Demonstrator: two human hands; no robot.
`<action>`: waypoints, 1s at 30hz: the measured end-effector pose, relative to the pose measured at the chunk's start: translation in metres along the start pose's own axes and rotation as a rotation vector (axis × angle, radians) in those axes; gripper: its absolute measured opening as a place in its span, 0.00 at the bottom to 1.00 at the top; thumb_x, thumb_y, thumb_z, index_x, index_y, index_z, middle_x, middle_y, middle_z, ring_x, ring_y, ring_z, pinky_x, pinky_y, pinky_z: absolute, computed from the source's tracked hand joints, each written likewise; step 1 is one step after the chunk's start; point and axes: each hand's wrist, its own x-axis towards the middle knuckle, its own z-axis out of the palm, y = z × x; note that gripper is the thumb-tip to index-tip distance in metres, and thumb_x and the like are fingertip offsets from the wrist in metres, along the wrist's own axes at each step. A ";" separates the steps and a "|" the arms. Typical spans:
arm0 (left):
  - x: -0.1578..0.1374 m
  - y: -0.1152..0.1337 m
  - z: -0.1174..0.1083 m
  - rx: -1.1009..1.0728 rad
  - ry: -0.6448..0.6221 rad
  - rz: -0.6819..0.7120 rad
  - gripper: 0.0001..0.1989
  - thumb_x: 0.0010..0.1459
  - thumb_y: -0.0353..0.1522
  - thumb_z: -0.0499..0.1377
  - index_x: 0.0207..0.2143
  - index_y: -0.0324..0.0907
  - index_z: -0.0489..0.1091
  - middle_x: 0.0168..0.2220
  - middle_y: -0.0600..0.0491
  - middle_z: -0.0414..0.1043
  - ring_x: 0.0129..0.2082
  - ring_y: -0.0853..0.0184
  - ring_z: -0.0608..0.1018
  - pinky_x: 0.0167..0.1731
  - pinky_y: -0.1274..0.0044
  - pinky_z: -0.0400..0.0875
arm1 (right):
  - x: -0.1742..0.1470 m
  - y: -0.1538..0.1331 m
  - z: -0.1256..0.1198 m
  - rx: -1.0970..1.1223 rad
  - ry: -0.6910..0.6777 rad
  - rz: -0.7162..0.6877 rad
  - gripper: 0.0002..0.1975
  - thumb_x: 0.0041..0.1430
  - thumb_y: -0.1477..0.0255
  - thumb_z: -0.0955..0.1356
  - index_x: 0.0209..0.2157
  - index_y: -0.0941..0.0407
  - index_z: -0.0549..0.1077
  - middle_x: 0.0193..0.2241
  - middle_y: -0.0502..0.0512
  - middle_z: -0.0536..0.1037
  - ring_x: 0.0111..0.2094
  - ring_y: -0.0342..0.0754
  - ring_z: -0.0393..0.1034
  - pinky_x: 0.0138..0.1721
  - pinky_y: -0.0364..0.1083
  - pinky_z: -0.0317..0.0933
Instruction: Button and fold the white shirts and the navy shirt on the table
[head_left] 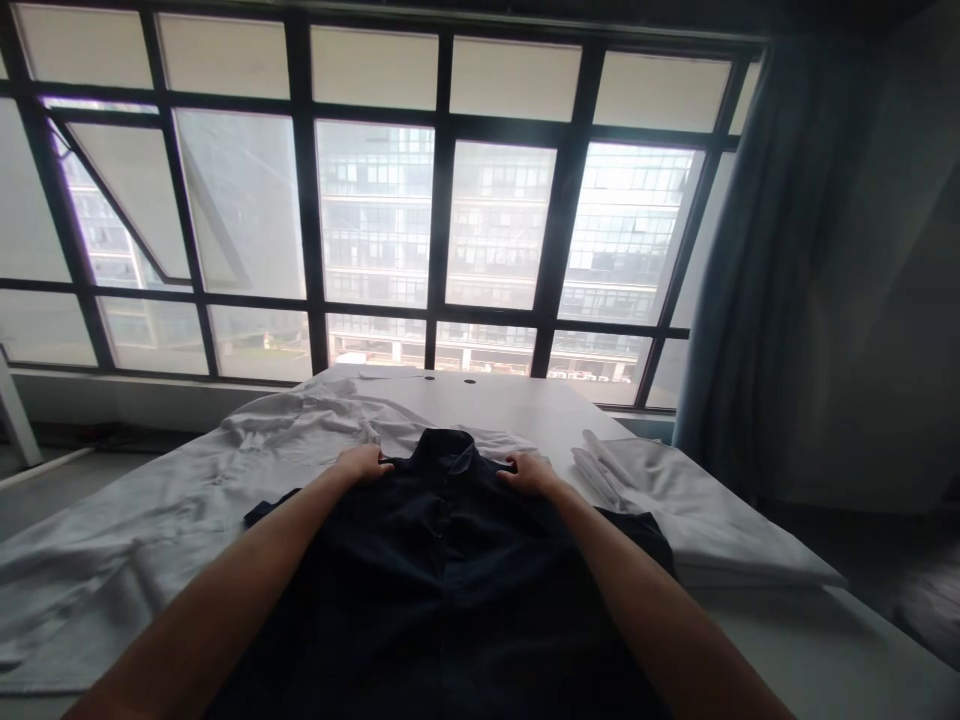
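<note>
A dark navy collared shirt [442, 540] is spread out in front of me, its collar [446, 448] pointing away toward the window. My left hand [364, 463] pinches the shirt at the shoulder seam left of the collar. On the other side of the collar, my right hand [531, 473] grips the matching shoulder. Both arms reach forward over the shirt, and the lower part of the garment runs out of view at the bottom. Beneath and to the left lies a wrinkled white garment [157, 520], partly covered by the navy shirt.
The white table [510, 400] stretches toward a large black-framed window [442, 200]. Folded white cloth [697, 500] is stacked on its right side. A grey curtain [757, 280] hangs at the right, and one window pane [127, 190] at the left is tilted open.
</note>
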 end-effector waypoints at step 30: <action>-0.002 0.150 0.029 -0.142 -0.015 0.315 0.07 0.55 0.34 0.63 0.36 0.45 0.80 0.38 0.48 0.80 0.41 0.58 0.80 0.41 0.75 0.70 | 0.016 -0.043 -0.001 -0.098 -0.066 0.055 0.10 0.54 0.64 0.72 0.32 0.56 0.81 0.34 0.60 0.82 0.38 0.54 0.76 0.37 0.45 0.66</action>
